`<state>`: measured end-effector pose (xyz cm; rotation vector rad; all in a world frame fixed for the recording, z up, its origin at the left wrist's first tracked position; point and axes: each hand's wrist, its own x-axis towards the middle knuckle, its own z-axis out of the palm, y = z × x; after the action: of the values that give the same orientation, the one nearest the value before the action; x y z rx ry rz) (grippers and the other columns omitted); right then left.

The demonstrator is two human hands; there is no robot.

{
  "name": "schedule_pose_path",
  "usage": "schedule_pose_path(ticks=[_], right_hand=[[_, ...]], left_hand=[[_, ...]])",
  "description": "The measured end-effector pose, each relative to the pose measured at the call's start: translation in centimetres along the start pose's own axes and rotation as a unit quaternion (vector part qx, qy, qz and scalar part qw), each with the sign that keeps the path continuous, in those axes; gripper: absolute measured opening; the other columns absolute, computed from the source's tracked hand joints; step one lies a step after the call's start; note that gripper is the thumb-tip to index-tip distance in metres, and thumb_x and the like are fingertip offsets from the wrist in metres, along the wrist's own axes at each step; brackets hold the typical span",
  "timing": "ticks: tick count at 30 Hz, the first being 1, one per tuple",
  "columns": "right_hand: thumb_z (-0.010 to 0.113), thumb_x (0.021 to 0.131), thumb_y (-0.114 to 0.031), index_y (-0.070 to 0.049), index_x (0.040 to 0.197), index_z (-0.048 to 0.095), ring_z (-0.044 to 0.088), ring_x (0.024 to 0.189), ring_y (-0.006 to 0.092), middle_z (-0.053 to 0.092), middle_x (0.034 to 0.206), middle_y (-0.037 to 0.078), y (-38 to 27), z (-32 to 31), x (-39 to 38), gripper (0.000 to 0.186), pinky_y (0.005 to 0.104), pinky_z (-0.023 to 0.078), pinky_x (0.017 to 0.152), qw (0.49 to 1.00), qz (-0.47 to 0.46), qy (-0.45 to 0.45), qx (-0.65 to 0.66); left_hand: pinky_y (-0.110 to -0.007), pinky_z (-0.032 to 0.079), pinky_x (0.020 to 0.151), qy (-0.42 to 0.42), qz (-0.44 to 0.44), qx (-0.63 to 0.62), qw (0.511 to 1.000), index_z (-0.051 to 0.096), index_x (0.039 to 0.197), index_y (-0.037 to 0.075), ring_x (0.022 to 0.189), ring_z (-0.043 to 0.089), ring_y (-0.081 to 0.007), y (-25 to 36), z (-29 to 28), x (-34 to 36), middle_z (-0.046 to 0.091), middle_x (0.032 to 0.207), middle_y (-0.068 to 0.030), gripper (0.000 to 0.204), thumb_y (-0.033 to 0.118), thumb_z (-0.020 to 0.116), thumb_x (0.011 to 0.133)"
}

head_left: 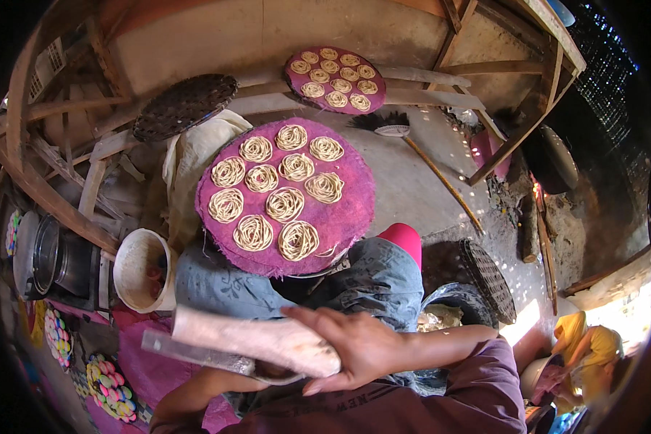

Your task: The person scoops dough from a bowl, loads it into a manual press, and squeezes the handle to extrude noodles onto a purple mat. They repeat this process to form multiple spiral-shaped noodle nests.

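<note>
Across my lap lies a thick, pale wooden block (239, 334), slightly blurred, with a flat grey bar (188, 353) under it. The fingers of my right hand (354, 340) wrap over the block's right end. Beneath it, my left hand (228, 381) is mostly hidden by the two pieces, and its fingers do not show. In front of my knees sits a round tray (213, 195) covered in purple cloth. Several nests of pale dough strands (284, 204) are spread over it, and one loose strand lies near its front edge.
Farther back stands a second purple tray (375, 108) with similar nests. A dark woven tray (184, 108) is behind left, a white bucket (143, 271) left of my knee. A long-handled brush (441, 173) lies right of centre, near burning firewood (532, 224). Another person (586, 354) is at lower right.
</note>
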<state>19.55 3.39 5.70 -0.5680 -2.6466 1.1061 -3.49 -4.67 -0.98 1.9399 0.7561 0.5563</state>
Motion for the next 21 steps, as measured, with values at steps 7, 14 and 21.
schedule_pose_path(ticks=[7, 14, 21], right_hand=[[0.046, 0.088, -0.070, -0.001, 0.131, 0.051, 0.066, 0.087, 0.0275, 0.066, 0.093, 0.018, 4.6, -3.1, 1.5, 0.081, 0.0408, 0.051, 0.079, 0.994, 0.042, -0.010, 0.097], [0.058, 0.089, -0.047, -0.008, 0.103, 0.065, 0.060, 0.108, 0.0322, 0.064, 0.104, 0.024, 23.9, -3.8, -1.7, 0.042, 0.0540, 0.042, 0.095, 0.869, 0.353, -0.001, -0.348], [0.049, 0.095, -0.017, -0.004, 0.096, 0.051, 0.062, 0.073, 0.0455, 0.062, 0.075, 0.024, 30.6, -10.6, -9.0, 0.013, 0.0523, 0.048, 0.060, 0.748, 0.323, 0.507, -0.281]], left_hand=[[-0.035, 0.034, 0.109, 0.018, -0.047, -0.064, 0.997, 0.041, 0.140, 0.014, 0.131, 0.042, -0.0187, -0.8, 3.5, -1.1, 0.044, 0.142, -0.0080, 0.048, 0.027, 0.056, 0.096], [-0.032, 0.037, 0.105, 0.023, -0.087, -0.132, 0.987, 0.040, 0.141, 0.011, 0.127, 0.046, -0.0188, -0.8, 0.9, -1.3, 0.047, 0.139, -0.0095, 0.047, 0.023, 0.053, 0.097], [-0.030, 0.041, 0.101, 0.078, -0.081, -0.092, 0.989, 0.040, 0.142, 0.008, 0.124, 0.050, -0.0190, 0.8, 0.9, -1.3, 0.050, 0.136, -0.0111, 0.046, 0.020, 0.049, 0.098]])
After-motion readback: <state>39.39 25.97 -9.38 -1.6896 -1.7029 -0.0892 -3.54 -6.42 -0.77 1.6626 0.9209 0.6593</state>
